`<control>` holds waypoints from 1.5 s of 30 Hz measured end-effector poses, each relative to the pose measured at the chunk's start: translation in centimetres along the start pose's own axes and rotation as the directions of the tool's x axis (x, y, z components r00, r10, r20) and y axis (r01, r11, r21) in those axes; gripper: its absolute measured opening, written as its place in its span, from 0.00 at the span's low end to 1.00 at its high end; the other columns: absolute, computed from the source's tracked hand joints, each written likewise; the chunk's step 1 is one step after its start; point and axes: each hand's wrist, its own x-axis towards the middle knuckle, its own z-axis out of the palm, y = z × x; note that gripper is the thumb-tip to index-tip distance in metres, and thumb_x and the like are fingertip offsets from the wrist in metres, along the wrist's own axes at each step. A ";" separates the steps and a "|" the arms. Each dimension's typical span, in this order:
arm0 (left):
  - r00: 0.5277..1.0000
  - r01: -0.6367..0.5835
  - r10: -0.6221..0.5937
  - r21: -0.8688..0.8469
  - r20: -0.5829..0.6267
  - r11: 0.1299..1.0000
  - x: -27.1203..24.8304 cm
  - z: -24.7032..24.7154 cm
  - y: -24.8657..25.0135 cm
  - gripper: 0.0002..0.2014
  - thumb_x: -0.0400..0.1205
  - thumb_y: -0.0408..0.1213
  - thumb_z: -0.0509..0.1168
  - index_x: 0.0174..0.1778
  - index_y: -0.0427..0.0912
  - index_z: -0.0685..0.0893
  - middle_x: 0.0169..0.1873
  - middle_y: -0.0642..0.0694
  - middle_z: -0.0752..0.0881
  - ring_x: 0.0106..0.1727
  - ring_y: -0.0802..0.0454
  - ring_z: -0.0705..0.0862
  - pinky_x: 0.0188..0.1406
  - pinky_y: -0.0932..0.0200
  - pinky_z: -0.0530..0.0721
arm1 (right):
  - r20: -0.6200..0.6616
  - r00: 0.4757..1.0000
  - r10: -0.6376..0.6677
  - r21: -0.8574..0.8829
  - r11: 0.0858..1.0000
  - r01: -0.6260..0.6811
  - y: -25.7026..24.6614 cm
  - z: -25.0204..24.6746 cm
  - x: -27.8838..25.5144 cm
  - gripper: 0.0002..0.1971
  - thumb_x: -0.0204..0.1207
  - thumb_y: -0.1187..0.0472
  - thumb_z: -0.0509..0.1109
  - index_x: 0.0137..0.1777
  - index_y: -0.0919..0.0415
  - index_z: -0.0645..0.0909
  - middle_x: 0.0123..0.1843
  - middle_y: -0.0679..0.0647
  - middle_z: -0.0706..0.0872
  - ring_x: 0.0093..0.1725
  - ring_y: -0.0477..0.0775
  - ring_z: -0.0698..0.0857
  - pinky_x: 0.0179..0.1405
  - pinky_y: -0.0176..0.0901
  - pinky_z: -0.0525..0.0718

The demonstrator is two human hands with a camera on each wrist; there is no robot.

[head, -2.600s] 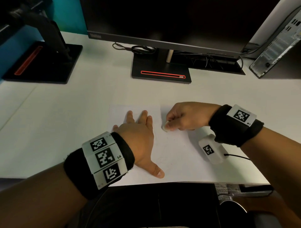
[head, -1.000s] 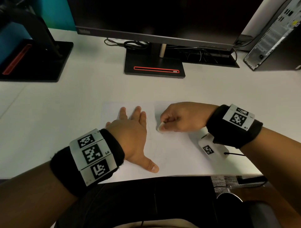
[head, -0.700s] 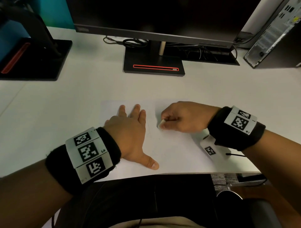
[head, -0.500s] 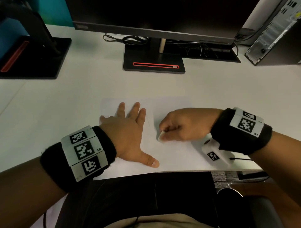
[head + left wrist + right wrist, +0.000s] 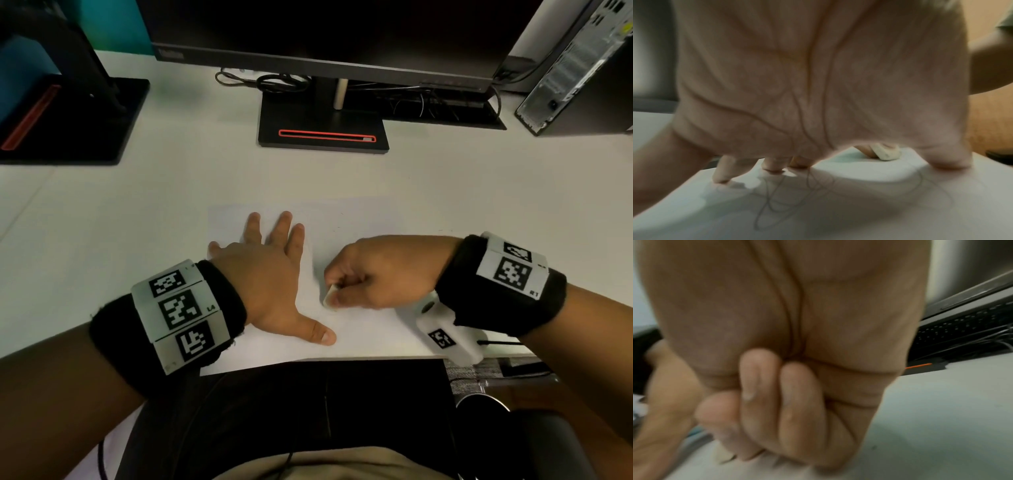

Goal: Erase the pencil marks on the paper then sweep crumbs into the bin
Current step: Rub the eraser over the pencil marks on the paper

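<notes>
A white sheet of paper (image 5: 356,222) lies on the white desk near its front edge. My left hand (image 5: 270,270) lies flat on the sheet's left half, fingers spread and thumb out, holding it down. My right hand (image 5: 373,274) pinches a small white eraser (image 5: 330,296) against the paper just right of my left thumb. In the left wrist view the eraser (image 5: 887,153) shows beyond my palm, and grey pencil scribbles (image 5: 781,199) run across the paper (image 5: 859,211) under my hand. The right wrist view shows my curled fingers (image 5: 764,394); the eraser is hidden there.
A monitor on a black stand (image 5: 323,128) is at the back centre, with cables behind it. A second black stand (image 5: 68,116) sits back left and a computer tower (image 5: 579,68) back right. The desk's front edge (image 5: 376,358) runs just below my hands.
My right hand has drawn the eraser back toward me along the paper, closer to my left thumb. My left hand stays flat on the sheet.
</notes>
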 end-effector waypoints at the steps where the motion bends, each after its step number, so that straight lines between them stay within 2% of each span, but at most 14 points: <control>1: 1.000 0.000 0.000 0.004 0.003 1.000 0.0 0.0 0.0 0.78 0.52 0.90 0.57 0.83 0.47 0.22 0.81 0.50 0.18 0.85 0.33 0.28 0.76 0.18 0.60 | 0.004 1.000 0.025 0.017 1.000 -0.025 0.3 -0.3 -0.1 0.17 0.85 0.47 0.67 0.39 0.56 0.80 0.27 0.46 0.79 0.26 0.42 0.74 0.33 0.37 0.75; 4: 1.000 -0.022 0.021 0.015 0.003 1.000 0.0 0.0 -0.2 0.78 0.53 0.90 0.56 0.84 0.47 0.23 0.81 0.49 0.19 0.85 0.32 0.28 0.76 0.17 0.60 | -0.103 0.990 0.094 0.023 0.995 -0.092 1.3 -1.1 -0.2 0.19 0.85 0.45 0.66 0.38 0.57 0.80 0.28 0.45 0.79 0.27 0.43 0.74 0.37 0.44 0.78; 8: 0.993 -0.117 0.118 0.018 -0.025 0.993 -0.3 -0.1 -2.3 0.74 0.56 0.88 0.61 0.85 0.53 0.25 0.83 0.53 0.22 0.86 0.37 0.28 0.79 0.21 0.57 | -0.133 0.986 0.097 0.028 0.995 -0.094 1.8 -0.8 -0.4 0.19 0.85 0.45 0.66 0.36 0.56 0.77 0.26 0.44 0.79 0.25 0.42 0.74 0.34 0.40 0.75; 12: 0.987 -0.154 0.155 0.019 -0.043 0.988 -0.7 0.2 -4.1 0.71 0.57 0.86 0.63 0.84 0.60 0.26 0.83 0.57 0.23 0.86 0.46 0.27 0.82 0.23 0.50 | -0.171 0.980 0.101 -0.027 0.994 -0.107 1.8 -1.1 -0.4 0.19 0.86 0.46 0.64 0.34 0.54 0.74 0.30 0.46 0.78 0.28 0.44 0.74 0.36 0.43 0.74; 15: 0.987 -0.155 0.156 0.025 -0.041 0.988 -0.6 0.4 -4.1 0.71 0.58 0.85 0.64 0.84 0.60 0.26 0.84 0.57 0.24 0.86 0.46 0.27 0.82 0.23 0.50 | -0.086 0.996 0.010 -0.073 0.997 -0.017 0.6 0.1 -0.3 0.18 0.86 0.47 0.64 0.35 0.54 0.75 0.29 0.46 0.76 0.29 0.45 0.73 0.34 0.41 0.72; 19: 0.988 -0.150 0.150 0.013 -0.037 0.989 -0.5 0.2 -3.9 0.71 0.59 0.84 0.65 0.84 0.60 0.26 0.84 0.55 0.24 0.86 0.44 0.27 0.81 0.22 0.50 | -0.093 0.993 0.074 -0.052 0.995 -0.080 0.9 -1.0 -0.5 0.20 0.86 0.45 0.65 0.39 0.60 0.79 0.29 0.46 0.77 0.27 0.44 0.73 0.35 0.43 0.75; 21: 0.989 -0.148 0.148 0.012 -0.029 0.989 -0.3 0.1 -3.7 0.72 0.59 0.84 0.66 0.84 0.59 0.26 0.84 0.55 0.24 0.86 0.43 0.27 0.81 0.22 0.52 | -0.119 0.992 0.032 -0.060 0.997 -0.039 0.7 -0.5 -0.5 0.18 0.86 0.47 0.65 0.38 0.56 0.78 0.28 0.45 0.76 0.28 0.43 0.74 0.33 0.39 0.72; 24: 0.989 -0.144 0.144 0.015 -0.019 0.990 -0.4 0.0 -3.7 0.72 0.59 0.83 0.67 0.84 0.59 0.26 0.84 0.55 0.24 0.86 0.42 0.27 0.81 0.22 0.54 | 0.008 1.000 0.010 -0.022 1.000 -0.010 0.2 0.1 -0.8 0.17 0.86 0.47 0.66 0.35 0.51 0.77 0.26 0.43 0.78 0.26 0.43 0.73 0.33 0.37 0.74; 28: 0.989 -0.144 0.144 0.008 -0.020 0.990 -0.4 0.0 -3.7 0.72 0.59 0.83 0.67 0.84 0.59 0.25 0.84 0.55 0.24 0.86 0.42 0.27 0.81 0.22 0.54 | -0.083 0.995 0.048 -0.030 0.998 -0.051 0.9 -0.4 -0.8 0.18 0.85 0.46 0.66 0.38 0.56 0.79 0.26 0.39 0.78 0.26 0.44 0.73 0.33 0.40 0.75; 32: 0.989 -0.145 0.145 0.018 -0.021 0.989 -0.3 0.0 -3.7 0.72 0.59 0.83 0.67 0.84 0.59 0.25 0.84 0.55 0.23 0.86 0.42 0.27 0.80 0.21 0.54 | -0.001 1.000 -0.028 -0.020 0.999 0.028 0.1 0.7 -1.1 0.18 0.86 0.48 0.67 0.33 0.50 0.74 0.25 0.40 0.76 0.26 0.44 0.73 0.30 0.32 0.70; 36: 0.990 -0.141 0.142 0.027 -0.026 0.990 -0.1 0.2 -3.8 0.72 0.58 0.84 0.66 0.84 0.59 0.25 0.84 0.55 0.23 0.86 0.42 0.26 0.80 0.20 0.54 | -0.120 0.992 0.034 -0.031 0.999 -0.038 1.2 -0.2 -1.0 0.18 0.85 0.47 0.67 0.36 0.56 0.77 0.26 0.38 0.77 0.26 0.44 0.73 0.31 0.39 0.72; 39: 0.990 -0.139 0.140 0.037 -0.034 0.990 0.1 0.3 -3.8 0.72 0.58 0.84 0.66 0.83 0.60 0.24 0.83 0.55 0.23 0.86 0.42 0.27 0.80 0.20 0.54 | -0.036 0.998 -0.053 -0.008 0.999 0.052 0.3 1.0 -1.2 0.18 0.86 0.49 0.67 0.37 0.57 0.77 0.25 0.43 0.74 0.26 0.45 0.71 0.29 0.36 0.72; 41: 0.989 -0.143 0.143 0.026 -0.038 0.989 0.3 0.4 -3.8 0.71 0.58 0.84 0.67 0.81 0.66 0.23 0.84 0.55 0.23 0.86 0.41 0.27 0.79 0.19 0.54 | -0.012 1.000 -0.023 0.017 1.000 0.023 0.5 0.6 -1.4 0.18 0.85 0.47 0.67 0.37 0.58 0.78 0.25 0.43 0.73 0.26 0.44 0.70 0.30 0.37 0.72; 45: 0.986 -0.169 0.169 -0.017 -0.009 0.986 0.2 0.0 -3.5 0.60 0.59 0.82 0.69 0.67 0.89 0.23 0.84 0.50 0.23 0.85 0.36 0.26 0.78 0.18 0.55 | -0.113 0.994 0.012 0.011 1.000 -0.011 0.8 0.4 -1.1 0.17 0.85 0.49 0.67 0.37 0.57 0.78 0.24 0.41 0.75 0.25 0.45 0.73 0.31 0.38 0.73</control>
